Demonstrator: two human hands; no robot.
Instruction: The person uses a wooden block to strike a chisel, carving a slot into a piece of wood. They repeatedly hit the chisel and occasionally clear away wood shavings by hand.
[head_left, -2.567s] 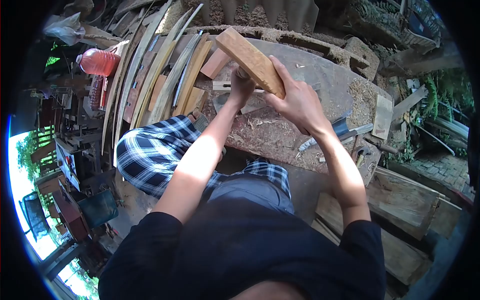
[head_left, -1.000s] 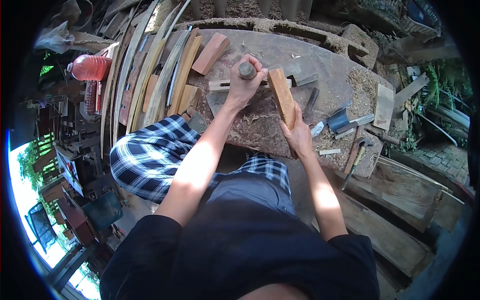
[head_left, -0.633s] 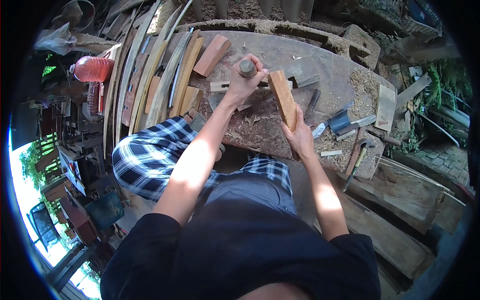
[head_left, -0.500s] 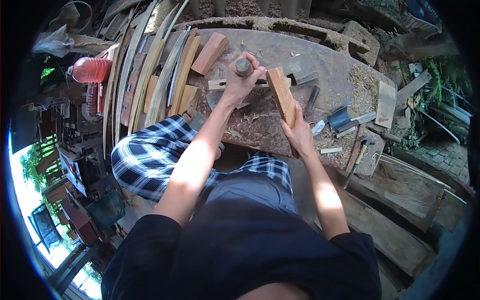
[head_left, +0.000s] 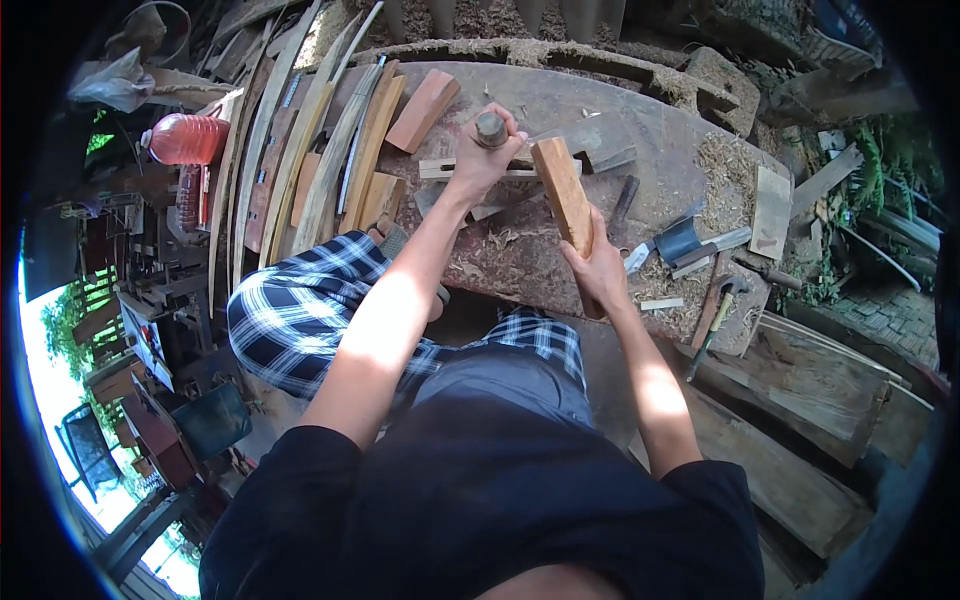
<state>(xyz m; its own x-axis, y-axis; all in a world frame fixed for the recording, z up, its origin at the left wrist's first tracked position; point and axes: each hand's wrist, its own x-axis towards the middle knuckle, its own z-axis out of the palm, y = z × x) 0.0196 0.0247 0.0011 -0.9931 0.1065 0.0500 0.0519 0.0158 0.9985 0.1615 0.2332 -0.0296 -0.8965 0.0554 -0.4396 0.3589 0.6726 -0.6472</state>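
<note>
My left hand [head_left: 480, 165] is wrapped round a chisel [head_left: 490, 130], its round butt facing up at me and its lower end hidden. Below that fist lies a narrow pale wood strip [head_left: 437, 169] with a slot cut in it, resting on the workbench [head_left: 520, 265]. A long squared wooden block [head_left: 562, 190] is gripped near its lower end by my right hand [head_left: 598, 268]. The block's far end is raised beside my left hand, a small gap apart from the chisel.
A reddish wood block [head_left: 423, 110] sits at the bench's far left, beside several long strips [head_left: 320, 165]. On the right are a blue-grey curved piece [head_left: 678, 240], a hammer [head_left: 718, 310] and wood shavings [head_left: 728, 170]. A jug of pink liquid [head_left: 185, 140] stands left.
Both hands keep their grips and stay nearly in place. The view has shifted very slightly.
</note>
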